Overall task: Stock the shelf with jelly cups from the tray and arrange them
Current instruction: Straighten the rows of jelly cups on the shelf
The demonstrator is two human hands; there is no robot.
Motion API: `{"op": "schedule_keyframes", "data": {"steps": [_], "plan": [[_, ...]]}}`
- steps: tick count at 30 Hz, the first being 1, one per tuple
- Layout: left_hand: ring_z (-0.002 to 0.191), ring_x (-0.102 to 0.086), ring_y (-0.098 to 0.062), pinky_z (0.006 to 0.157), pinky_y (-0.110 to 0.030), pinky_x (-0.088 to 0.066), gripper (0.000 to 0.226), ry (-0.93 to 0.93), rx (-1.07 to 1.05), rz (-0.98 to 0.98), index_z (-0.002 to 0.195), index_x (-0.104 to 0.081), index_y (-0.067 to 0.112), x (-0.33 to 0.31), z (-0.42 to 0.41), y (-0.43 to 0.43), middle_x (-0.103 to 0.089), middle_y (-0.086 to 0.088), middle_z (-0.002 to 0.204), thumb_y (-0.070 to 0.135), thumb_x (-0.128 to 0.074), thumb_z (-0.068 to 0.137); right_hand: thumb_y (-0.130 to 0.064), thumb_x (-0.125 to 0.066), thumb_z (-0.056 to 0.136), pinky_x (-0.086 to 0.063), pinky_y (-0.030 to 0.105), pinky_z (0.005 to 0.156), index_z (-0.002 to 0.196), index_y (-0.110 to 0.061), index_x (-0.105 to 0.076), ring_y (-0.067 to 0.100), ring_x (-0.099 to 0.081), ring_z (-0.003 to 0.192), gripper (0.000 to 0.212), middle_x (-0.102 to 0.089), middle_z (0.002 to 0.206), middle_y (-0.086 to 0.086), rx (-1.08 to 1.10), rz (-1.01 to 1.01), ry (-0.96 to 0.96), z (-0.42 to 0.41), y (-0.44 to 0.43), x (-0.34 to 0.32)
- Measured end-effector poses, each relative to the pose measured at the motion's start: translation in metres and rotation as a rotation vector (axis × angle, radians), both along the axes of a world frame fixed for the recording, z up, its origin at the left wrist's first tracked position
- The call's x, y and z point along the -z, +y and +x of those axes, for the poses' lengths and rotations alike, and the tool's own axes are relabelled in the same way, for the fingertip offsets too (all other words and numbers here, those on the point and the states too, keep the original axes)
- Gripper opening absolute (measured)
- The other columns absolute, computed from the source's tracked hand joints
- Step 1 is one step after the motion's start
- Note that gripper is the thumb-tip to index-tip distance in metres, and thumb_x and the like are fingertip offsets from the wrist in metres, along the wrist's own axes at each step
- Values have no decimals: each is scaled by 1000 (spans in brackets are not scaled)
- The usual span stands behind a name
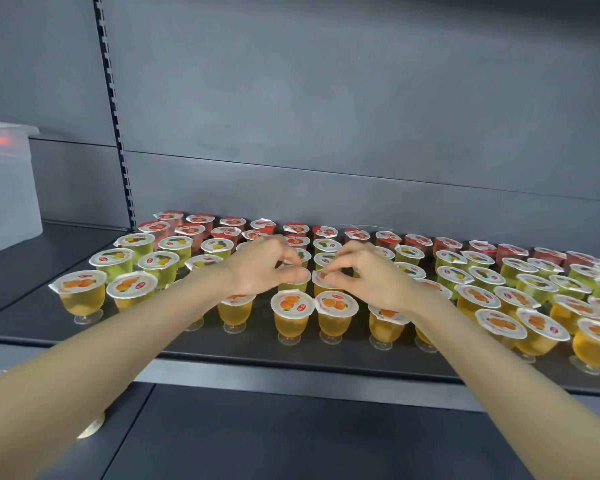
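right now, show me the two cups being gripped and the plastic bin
left cup (298, 276): head view, bare part of its lid.
right cup (319, 277): head view, left side of its lid.
plastic bin (4, 195): head view, its front wall.

Dark shelf (257, 349) bears rows of red, green, orange jelly cups (291, 308).

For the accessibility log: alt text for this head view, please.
The left hand and right hand pinch the lids of two neighbouring jelly cups on a dark shelf. Red cups line the back, green cups the middle, orange cups the front; a clear bin sits left.
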State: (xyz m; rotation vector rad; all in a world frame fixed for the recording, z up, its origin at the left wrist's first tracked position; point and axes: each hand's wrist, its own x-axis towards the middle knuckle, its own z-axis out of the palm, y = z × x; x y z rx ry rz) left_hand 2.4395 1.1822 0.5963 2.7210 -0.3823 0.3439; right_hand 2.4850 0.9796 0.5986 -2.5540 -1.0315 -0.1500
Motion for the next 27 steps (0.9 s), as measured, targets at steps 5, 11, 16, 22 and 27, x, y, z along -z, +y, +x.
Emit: {"op": "schedule_keyframes", "data": {"steps": [5,11,16,22,27], "plan": [[106,-55,-8,93,-31,-47,35,-90,112,-3,116,-66,18,11,-36,-5,-62,4,116,39,-52,91,-32,-57,93,-45,23,92,126,-24,-59,4,-52,112,35,-60,127,-7,-87,68,-41,-31,-15,1],[122,-50,-6,102,-30,-44,40,-103,114,87,128,-57,28,26,-68,-10,-53,11,135,40,-58,89,-31,-66,86,-48,35,96,128,-25,-58,10,-54,116,43,-57,133,-10,-120,-29,-44,-54,-26,13],[127,-47,-12,101,-29,-39,48,-189,15,224,134,-50,25,33,-73,-17,-49,9,140,33,-61,89,-23,-68,86,-52,38,89,127,-21,-59,17,-58,112,42,-61,128,-2,-71,-60,-152,-59,-24,20],[129,-45,-18,104,-30,-36,48,-179,-65,252,136,-48,18,37,-78,-24,-49,1,140,28,-59,90,-24,-64,89,-53,39,88,128,-23,-57,22,-61,108,40,-64,122,4,7,-66,-186,-65,-20,27],[126,-48,-22,102,-35,-42,48,-132,-104,256,136,-47,18,36,-78,-26,-51,-1,139,27,-59,91,-22,-63,90,-53,35,86,130,-21,-56,23,-61,108,41,-63,123,6,51,-58,-198,-73,-17,27]]}}
